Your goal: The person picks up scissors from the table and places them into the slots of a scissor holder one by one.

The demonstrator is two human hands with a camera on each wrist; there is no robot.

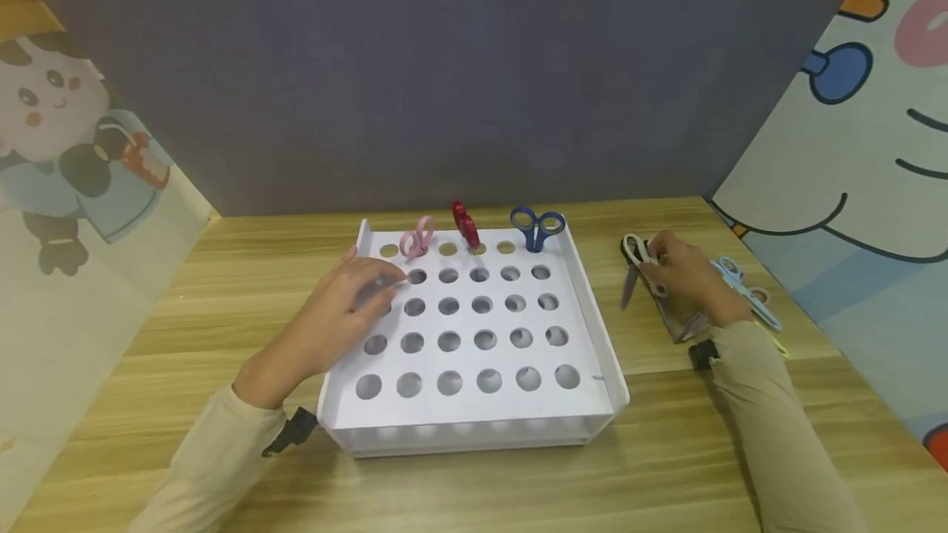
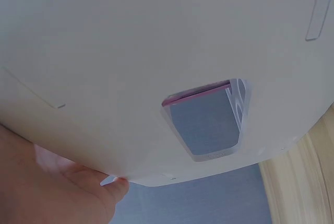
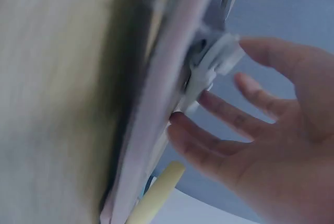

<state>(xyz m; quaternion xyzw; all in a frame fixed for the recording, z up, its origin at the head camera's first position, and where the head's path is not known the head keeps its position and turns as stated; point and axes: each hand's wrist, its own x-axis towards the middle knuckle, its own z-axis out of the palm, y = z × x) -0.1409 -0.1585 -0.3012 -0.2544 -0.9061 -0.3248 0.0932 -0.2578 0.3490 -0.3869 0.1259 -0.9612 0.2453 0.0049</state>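
Observation:
My left hand [image 1: 336, 311] reaches over the left side of a white rack [image 1: 467, 364] with rows of round holes. Its fingers are loosely bent above the holes and hold nothing. In the left wrist view, the rack's side panel [image 2: 130, 67] fills most of the picture, with fingertips at its edge. To the right, my right hand [image 1: 685, 274] is at white-handled scissors [image 1: 635, 249] on the table. Seen from the right wrist, thumb and fingertips touch the blurred white handle [image 3: 209, 67], the fingers fairly straight.
Pink scissors [image 1: 417, 238], red scissors [image 1: 465, 226] and blue scissors [image 1: 536, 229] stand handles up in the rack's back row. Light blue scissors [image 1: 748, 290] and other scissors lie beside my right wrist. A grey panel [image 1: 459, 81] closes off the back.

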